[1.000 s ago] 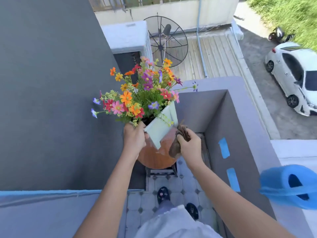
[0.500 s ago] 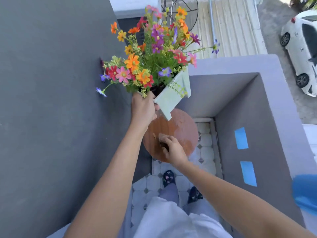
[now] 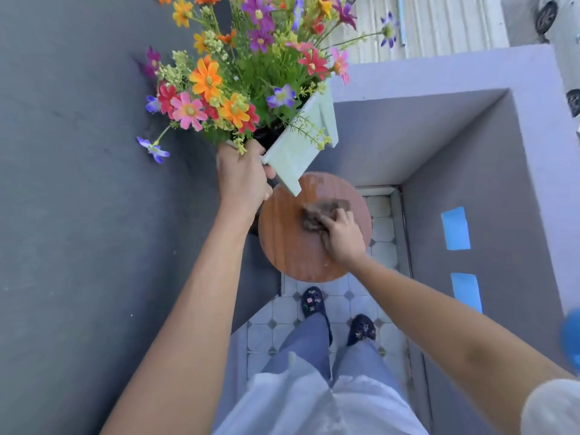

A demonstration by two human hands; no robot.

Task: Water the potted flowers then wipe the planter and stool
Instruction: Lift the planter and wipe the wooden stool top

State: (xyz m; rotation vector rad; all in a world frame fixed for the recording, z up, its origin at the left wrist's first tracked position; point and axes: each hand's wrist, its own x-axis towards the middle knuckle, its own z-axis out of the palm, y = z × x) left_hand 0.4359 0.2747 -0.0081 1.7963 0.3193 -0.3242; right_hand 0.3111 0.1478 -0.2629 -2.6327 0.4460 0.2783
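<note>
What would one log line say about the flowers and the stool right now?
left hand: holds pale green planter of colourful flowers lifted off | right hand: presses brown cloth on round wooden stool | step: wiping stool

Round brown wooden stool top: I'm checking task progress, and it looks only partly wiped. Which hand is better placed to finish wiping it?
Right. The right hand presses the brown cloth on the round brown wooden stool top. The left hand is busy holding the pale green planter of colourful flowers above it.
</note>
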